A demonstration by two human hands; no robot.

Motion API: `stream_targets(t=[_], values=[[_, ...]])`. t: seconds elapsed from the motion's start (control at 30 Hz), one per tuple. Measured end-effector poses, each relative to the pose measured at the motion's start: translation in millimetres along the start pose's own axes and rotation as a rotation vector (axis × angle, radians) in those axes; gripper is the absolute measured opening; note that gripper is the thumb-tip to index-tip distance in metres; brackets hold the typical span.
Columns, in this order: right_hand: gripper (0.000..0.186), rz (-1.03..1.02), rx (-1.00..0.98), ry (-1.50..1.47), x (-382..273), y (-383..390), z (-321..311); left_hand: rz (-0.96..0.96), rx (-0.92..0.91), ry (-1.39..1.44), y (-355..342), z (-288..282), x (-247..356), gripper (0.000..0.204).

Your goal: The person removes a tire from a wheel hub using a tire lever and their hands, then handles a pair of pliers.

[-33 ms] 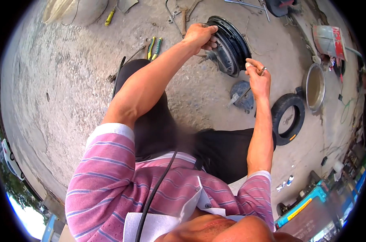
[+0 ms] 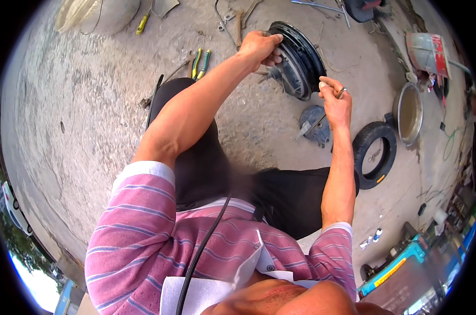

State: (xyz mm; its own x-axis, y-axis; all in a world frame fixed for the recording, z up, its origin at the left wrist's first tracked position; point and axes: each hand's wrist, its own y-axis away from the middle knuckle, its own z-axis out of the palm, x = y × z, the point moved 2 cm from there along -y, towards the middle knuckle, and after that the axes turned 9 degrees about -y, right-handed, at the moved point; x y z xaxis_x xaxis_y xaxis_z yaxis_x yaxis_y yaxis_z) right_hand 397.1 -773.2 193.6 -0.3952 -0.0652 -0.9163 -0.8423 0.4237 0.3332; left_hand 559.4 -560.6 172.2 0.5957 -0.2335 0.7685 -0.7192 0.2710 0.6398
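Observation:
A black wheel rim (image 2: 295, 71) with a ribbed hub stands tilted on the concrete ground in front of me. My left hand (image 2: 259, 48) grips its upper left edge, thumb on top and fingers curled at the side. At the lower right edge is my right hand (image 2: 336, 104), its thumb and bent forefinger closed against the rim; a metal ring is on one finger. Just below the rim lies a round grey hub cover or brake plate (image 2: 315, 125), partly behind my right hand. A black tyre (image 2: 360, 149) lies beside my right forearm.
Pliers (image 2: 200, 64) lie near my left knee, with a yellow screwdriver (image 2: 143, 24) farther left. Wrenches (image 2: 244, 20) lie beyond my left hand. A metal basin (image 2: 410, 114) and a red-and-white bucket (image 2: 428, 52) stand at right. A teal-edged machine or box (image 2: 393, 270) sits at lower right.

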Motion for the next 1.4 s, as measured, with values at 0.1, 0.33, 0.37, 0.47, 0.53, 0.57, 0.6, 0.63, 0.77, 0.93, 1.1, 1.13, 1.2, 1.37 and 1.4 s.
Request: stream_targets(t=[0.1,0.33,0.37,0.47,0.53,0.57,0.6,0.63,0.77,0.93,1.1,1.13,1.2,1.37,1.4], values=[[0.032,0.005,0.001,-0.023,0,-1,-3,0.01,0.004,-0.051,1,0,2,0.029],[0.027,0.082,-0.008,-0.205,-8,2,-11,0.125,0.163,-0.469,11,-10,14,0.041],[0.027,0.085,-0.015,-0.215,-10,4,-10,0.166,0.183,-0.438,13,-18,19,0.039],[0.027,0.083,-0.039,-0.181,-13,5,-13,0.285,0.275,-0.329,7,-59,34,0.037],[0.027,0.062,-0.02,-0.167,-9,6,-17,0.292,0.393,-0.219,-1,-101,30,0.037],[0.027,0.08,-0.027,-0.185,-6,8,-20,0.274,0.422,-0.222,2,-120,29,0.036],[0.027,0.08,-0.038,-0.198,-6,10,-19,0.232,0.446,-0.248,-3,-144,20,0.034],[0.027,0.103,-0.087,-0.148,-5,13,-19,0.198,0.481,-0.331,-7,-162,10,0.032],[0.032,0.118,-0.296,0.077,8,32,-1,-0.067,0.475,-0.809,-26,-211,-84,0.04],[0.037,0.073,-0.505,0.298,18,53,40,-0.117,0.226,-1.512,-20,-182,-178,0.058],[0.035,-0.115,-0.672,0.389,17,79,76,-0.017,0.351,-1.492,-41,-190,-195,0.053],[0.035,-0.103,-0.651,0.398,18,82,77,-0.013,0.319,-1.488,-41,-187,-194,0.049],[0.033,-0.187,-0.69,0.367,17,89,83,0.054,0.342,-1.505,-42,-186,-190,0.047],[0.034,-0.213,-0.728,0.392,4,91,88,-0.002,0.303,-1.551,-43,-180,-188,0.04],[0.037,-0.238,-0.704,0.356,1,92,89,-0.044,0.307,-1.562,-47,-180,-188,0.039]])
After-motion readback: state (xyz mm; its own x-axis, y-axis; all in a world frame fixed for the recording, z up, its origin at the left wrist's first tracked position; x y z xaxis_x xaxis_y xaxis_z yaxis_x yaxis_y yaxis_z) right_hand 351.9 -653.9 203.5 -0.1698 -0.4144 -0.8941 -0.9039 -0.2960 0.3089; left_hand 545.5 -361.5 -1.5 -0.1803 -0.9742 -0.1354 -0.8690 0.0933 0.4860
